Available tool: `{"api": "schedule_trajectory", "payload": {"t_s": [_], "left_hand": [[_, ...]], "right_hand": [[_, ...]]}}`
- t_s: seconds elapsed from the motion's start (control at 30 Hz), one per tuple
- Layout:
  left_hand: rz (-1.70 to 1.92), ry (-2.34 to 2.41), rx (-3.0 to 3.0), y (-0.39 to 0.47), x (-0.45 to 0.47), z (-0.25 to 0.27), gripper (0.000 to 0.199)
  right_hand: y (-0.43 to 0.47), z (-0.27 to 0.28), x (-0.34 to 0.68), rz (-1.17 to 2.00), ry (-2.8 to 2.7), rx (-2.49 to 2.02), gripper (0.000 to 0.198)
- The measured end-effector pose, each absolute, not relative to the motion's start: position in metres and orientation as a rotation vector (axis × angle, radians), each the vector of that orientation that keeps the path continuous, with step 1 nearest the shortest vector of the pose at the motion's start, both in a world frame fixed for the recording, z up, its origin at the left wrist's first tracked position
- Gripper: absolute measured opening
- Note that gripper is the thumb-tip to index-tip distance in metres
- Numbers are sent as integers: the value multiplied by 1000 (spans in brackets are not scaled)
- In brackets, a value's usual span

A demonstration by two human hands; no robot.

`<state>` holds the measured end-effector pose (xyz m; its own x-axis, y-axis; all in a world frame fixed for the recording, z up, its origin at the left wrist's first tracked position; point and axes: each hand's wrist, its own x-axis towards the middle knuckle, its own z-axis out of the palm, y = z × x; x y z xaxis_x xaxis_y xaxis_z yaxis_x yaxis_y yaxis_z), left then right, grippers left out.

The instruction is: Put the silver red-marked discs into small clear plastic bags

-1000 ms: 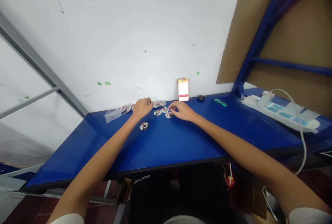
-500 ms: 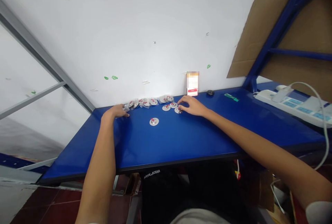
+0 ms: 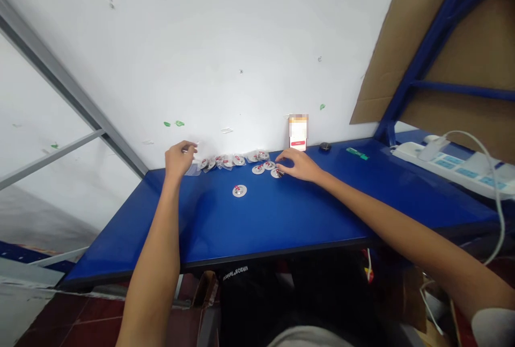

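Four loose, round, silver-grey discs with red strands on a glossy blue tabletop

Three of them sit close together beside the bare right hand; the fourth, a lone silver-grey disc, lies well apart, nearer the front edge. The right thumb and forefinger are apart, right at the nearest silver-grey disc; whether they touch it cannot be told. The bare left hand is raised near the wall with its fingers curled, beside a flat, clear plastic bag. Something pale and filmy may be at its fingertips, but I cannot tell whether it grips anything. Next to that bag, a row of discs in clear plastic wrapping runs along the foot of the white wall.

The loose discs look light, thin and stiff, probably smooth enough to slide before they lift. Opposite edges of the rim seem the best hold, thumb against forefinger; the red strands look like the delicate part, better not pulled. The clear bag should be limp and slippery, easiest pinched at a corner.
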<state>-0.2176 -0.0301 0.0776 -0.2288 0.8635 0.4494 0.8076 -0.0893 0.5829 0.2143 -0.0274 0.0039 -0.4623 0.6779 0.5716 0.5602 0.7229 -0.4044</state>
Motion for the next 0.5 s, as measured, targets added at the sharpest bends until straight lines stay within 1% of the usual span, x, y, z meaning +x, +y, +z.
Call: {"api": "schedule_trajectory", "payload": {"t_s": [0.03,0.1,0.2,0.23,0.27,0.3,0.37,0.5], "left_hand": [[1272,1838,1859,-30,-204,76,38],[1245,1436,1795,-34,-171,70,47],[990,1067,1794,-46,-115,56,52],[924,1003,1802,-52,-98,51,51],[878,959,1824,-57,-82,46,48],[854,919,1863,-61,-68,41,44],[917,880,1900,-67,-48,31,37],[1014,969,1829,-70,-36,18,44]], "right_hand": [[-29,6,213,202,-2152,-915,21],[-33,11,209,240,-2080,-875,25],[-39,14,199,465,-1964,-830,41],[-41,14,195,578,-1936,-811,46],[-43,14,193,684,-1921,-793,46],[-44,13,190,771,-1913,-786,44],[-46,13,189,898,-1892,-806,38],[-39,14,196,1031,-1757,-861,41]]}}
